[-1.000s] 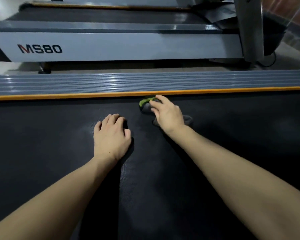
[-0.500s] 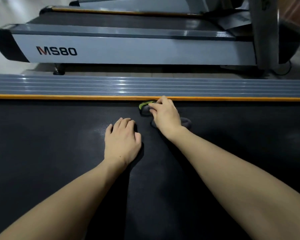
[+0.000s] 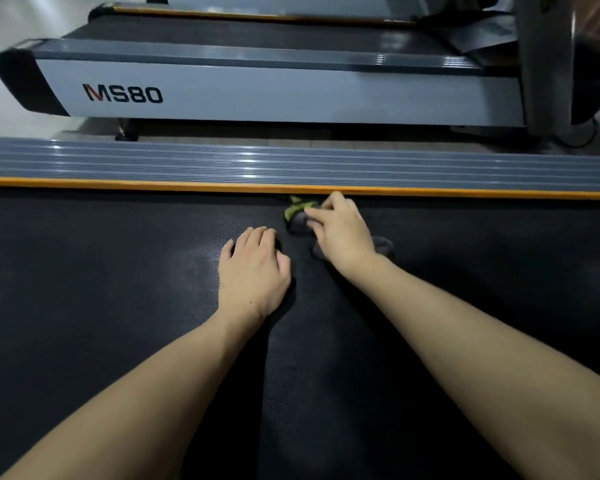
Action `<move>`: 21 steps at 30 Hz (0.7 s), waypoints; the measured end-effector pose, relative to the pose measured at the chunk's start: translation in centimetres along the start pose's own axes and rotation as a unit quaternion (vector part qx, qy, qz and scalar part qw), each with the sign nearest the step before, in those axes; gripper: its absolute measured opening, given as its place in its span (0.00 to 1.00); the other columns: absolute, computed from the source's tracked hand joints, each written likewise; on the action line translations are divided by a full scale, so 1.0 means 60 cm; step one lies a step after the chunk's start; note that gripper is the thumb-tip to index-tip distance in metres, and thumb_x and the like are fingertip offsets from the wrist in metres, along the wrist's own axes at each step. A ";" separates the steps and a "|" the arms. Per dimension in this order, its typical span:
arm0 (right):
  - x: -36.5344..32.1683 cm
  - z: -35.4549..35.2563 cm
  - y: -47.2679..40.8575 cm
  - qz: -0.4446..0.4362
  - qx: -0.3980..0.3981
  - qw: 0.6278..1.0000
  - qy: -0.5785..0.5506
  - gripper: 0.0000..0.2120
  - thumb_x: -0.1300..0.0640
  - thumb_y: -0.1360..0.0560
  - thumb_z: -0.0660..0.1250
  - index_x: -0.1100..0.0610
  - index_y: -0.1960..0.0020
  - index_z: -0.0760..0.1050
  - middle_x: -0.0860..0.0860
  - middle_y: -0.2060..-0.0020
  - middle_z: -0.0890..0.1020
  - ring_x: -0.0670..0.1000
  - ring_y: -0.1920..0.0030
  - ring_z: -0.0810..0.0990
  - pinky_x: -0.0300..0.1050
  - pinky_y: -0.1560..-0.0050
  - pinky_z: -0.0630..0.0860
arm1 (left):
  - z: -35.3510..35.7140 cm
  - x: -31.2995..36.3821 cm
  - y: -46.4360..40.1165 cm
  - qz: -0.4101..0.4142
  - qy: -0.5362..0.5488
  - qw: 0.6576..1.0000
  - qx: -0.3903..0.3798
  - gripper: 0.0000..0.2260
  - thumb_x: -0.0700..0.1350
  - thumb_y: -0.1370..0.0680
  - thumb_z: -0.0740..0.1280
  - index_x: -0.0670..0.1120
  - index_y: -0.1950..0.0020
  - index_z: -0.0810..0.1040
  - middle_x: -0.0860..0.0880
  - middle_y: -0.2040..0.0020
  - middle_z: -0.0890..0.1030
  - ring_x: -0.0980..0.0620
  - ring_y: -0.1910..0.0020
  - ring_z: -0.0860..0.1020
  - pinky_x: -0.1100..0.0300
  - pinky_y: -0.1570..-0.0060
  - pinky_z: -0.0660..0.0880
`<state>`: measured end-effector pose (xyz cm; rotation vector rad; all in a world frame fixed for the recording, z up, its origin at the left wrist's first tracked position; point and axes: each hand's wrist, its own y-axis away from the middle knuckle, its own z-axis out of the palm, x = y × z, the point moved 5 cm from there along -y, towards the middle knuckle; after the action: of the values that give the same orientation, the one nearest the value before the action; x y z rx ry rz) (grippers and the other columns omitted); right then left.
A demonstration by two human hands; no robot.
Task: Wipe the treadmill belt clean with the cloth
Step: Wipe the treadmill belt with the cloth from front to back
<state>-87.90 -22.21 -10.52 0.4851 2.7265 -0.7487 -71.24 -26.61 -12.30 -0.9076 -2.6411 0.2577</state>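
Hands have barely shifted since a moment ago: the right hand (image 3: 342, 233) still presses the cloth (image 3: 300, 216) against the far edge of the treadmill belt (image 3: 84, 289), its fingers curled down over the grey and green fabric, pinning it just beside the orange strip (image 3: 118, 184). A little more green shows at the cloth's far tip than before, and a grey fold pokes out on the right of the wrist. The left hand (image 3: 253, 271) stays flat on the belt, near and to the left of the cloth, fingers together and slightly bent, holding nothing. The belt is black and finely dimpled, filling the near ground. Beyond the orange strip runs a ribbed grey side rail (image 3: 291, 164). Farther off stands another treadmill (image 3: 274, 91) marked MS80, on a pale floor (image 3: 0, 29).
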 end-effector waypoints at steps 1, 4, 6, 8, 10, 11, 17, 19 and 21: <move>0.003 0.009 -0.018 0.028 -0.002 1.000 0.005 0.10 0.50 0.22 0.67 0.47 0.43 0.81 0.48 0.51 0.71 0.49 0.49 0.69 0.54 0.50 0.77 | 0.000 0.000 -0.001 0.001 0.000 1.000 -0.002 0.18 0.51 0.24 0.53 0.50 0.40 0.75 0.53 0.35 0.78 0.52 0.32 0.72 0.48 0.31 0.64; -0.002 0.001 0.000 0.029 -0.004 1.000 -0.004 0.10 0.51 0.23 0.69 0.47 0.42 0.81 0.48 0.51 0.71 0.50 0.47 0.71 0.53 0.49 0.77 | 0.000 -0.002 -0.001 0.002 0.007 1.000 -0.009 0.18 0.51 0.24 0.52 0.51 0.39 0.74 0.54 0.35 0.77 0.52 0.32 0.71 0.47 0.31 0.64; -0.011 -0.029 0.067 -0.003 0.013 1.000 -0.010 0.10 0.53 0.24 0.71 0.49 0.43 0.82 0.50 0.52 0.73 0.53 0.49 0.74 0.53 0.52 0.78 | -0.003 0.000 0.000 0.005 0.013 1.000 -0.010 0.19 0.51 0.25 0.51 0.51 0.39 0.73 0.54 0.35 0.77 0.52 0.32 0.71 0.46 0.31 0.64; -0.031 -0.069 0.156 -0.038 0.020 0.999 -0.008 0.11 0.55 0.25 0.72 0.50 0.43 0.82 0.52 0.52 0.74 0.54 0.52 0.75 0.49 0.56 0.78 | -0.008 0.003 0.002 0.009 0.020 1.000 -0.008 0.19 0.51 0.25 0.50 0.51 0.40 0.73 0.54 0.36 0.77 0.51 0.31 0.71 0.45 0.30 0.64; -0.051 -0.100 0.231 -0.064 -0.002 0.998 -0.019 0.13 0.54 0.25 0.72 0.50 0.41 0.82 0.52 0.51 0.75 0.53 0.52 0.75 0.46 0.57 0.77 | -0.017 0.004 0.006 0.017 0.030 0.999 -0.001 0.17 0.51 0.24 0.51 0.51 0.41 0.74 0.53 0.38 0.78 0.51 0.33 0.72 0.45 0.31 0.65; -0.057 -0.110 0.253 -0.074 -0.009 0.997 -0.027 0.13 0.54 0.25 0.72 0.50 0.40 0.82 0.52 0.51 0.75 0.53 0.52 0.75 0.45 0.57 0.77 | -0.024 0.003 0.010 0.021 0.042 0.999 0.002 0.16 0.50 0.24 0.52 0.51 0.43 0.75 0.53 0.39 0.79 0.50 0.35 0.73 0.46 0.32 0.66; -0.016 -0.046 0.128 0.008 -0.015 1.000 -0.010 0.20 0.39 0.26 0.61 0.48 0.44 0.81 0.48 0.52 0.73 0.44 0.56 0.72 0.48 0.52 0.77 | -0.068 -0.016 0.063 0.062 0.054 0.995 -0.063 0.15 0.46 0.24 0.61 0.48 0.39 0.78 0.49 0.39 0.80 0.47 0.37 0.75 0.52 0.36 0.71; 0.007 -0.016 0.077 0.113 -0.013 0.993 -0.011 0.22 0.34 0.28 0.58 0.48 0.46 0.77 0.44 0.52 0.70 0.38 0.59 0.69 0.49 0.51 0.76 | -0.088 -0.020 0.100 0.097 0.028 0.991 -0.085 0.18 0.46 0.23 0.61 0.47 0.34 0.77 0.48 0.32 0.77 0.47 0.31 0.72 0.52 0.31 0.68; -0.010 -0.011 0.077 0.179 -0.020 0.983 -0.020 0.15 0.40 0.26 0.65 0.49 0.47 0.75 0.45 0.53 0.68 0.30 0.58 0.67 0.48 0.53 0.75 | -0.103 -0.028 0.136 0.100 0.011 0.989 -0.108 0.20 0.47 0.22 0.62 0.47 0.31 0.75 0.48 0.28 0.74 0.47 0.27 0.69 0.52 0.28 0.65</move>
<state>-85.70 -18.26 -11.80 0.9074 2.5087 -0.5981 -63.13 -20.95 -9.23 -1.2406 -2.5943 0.0065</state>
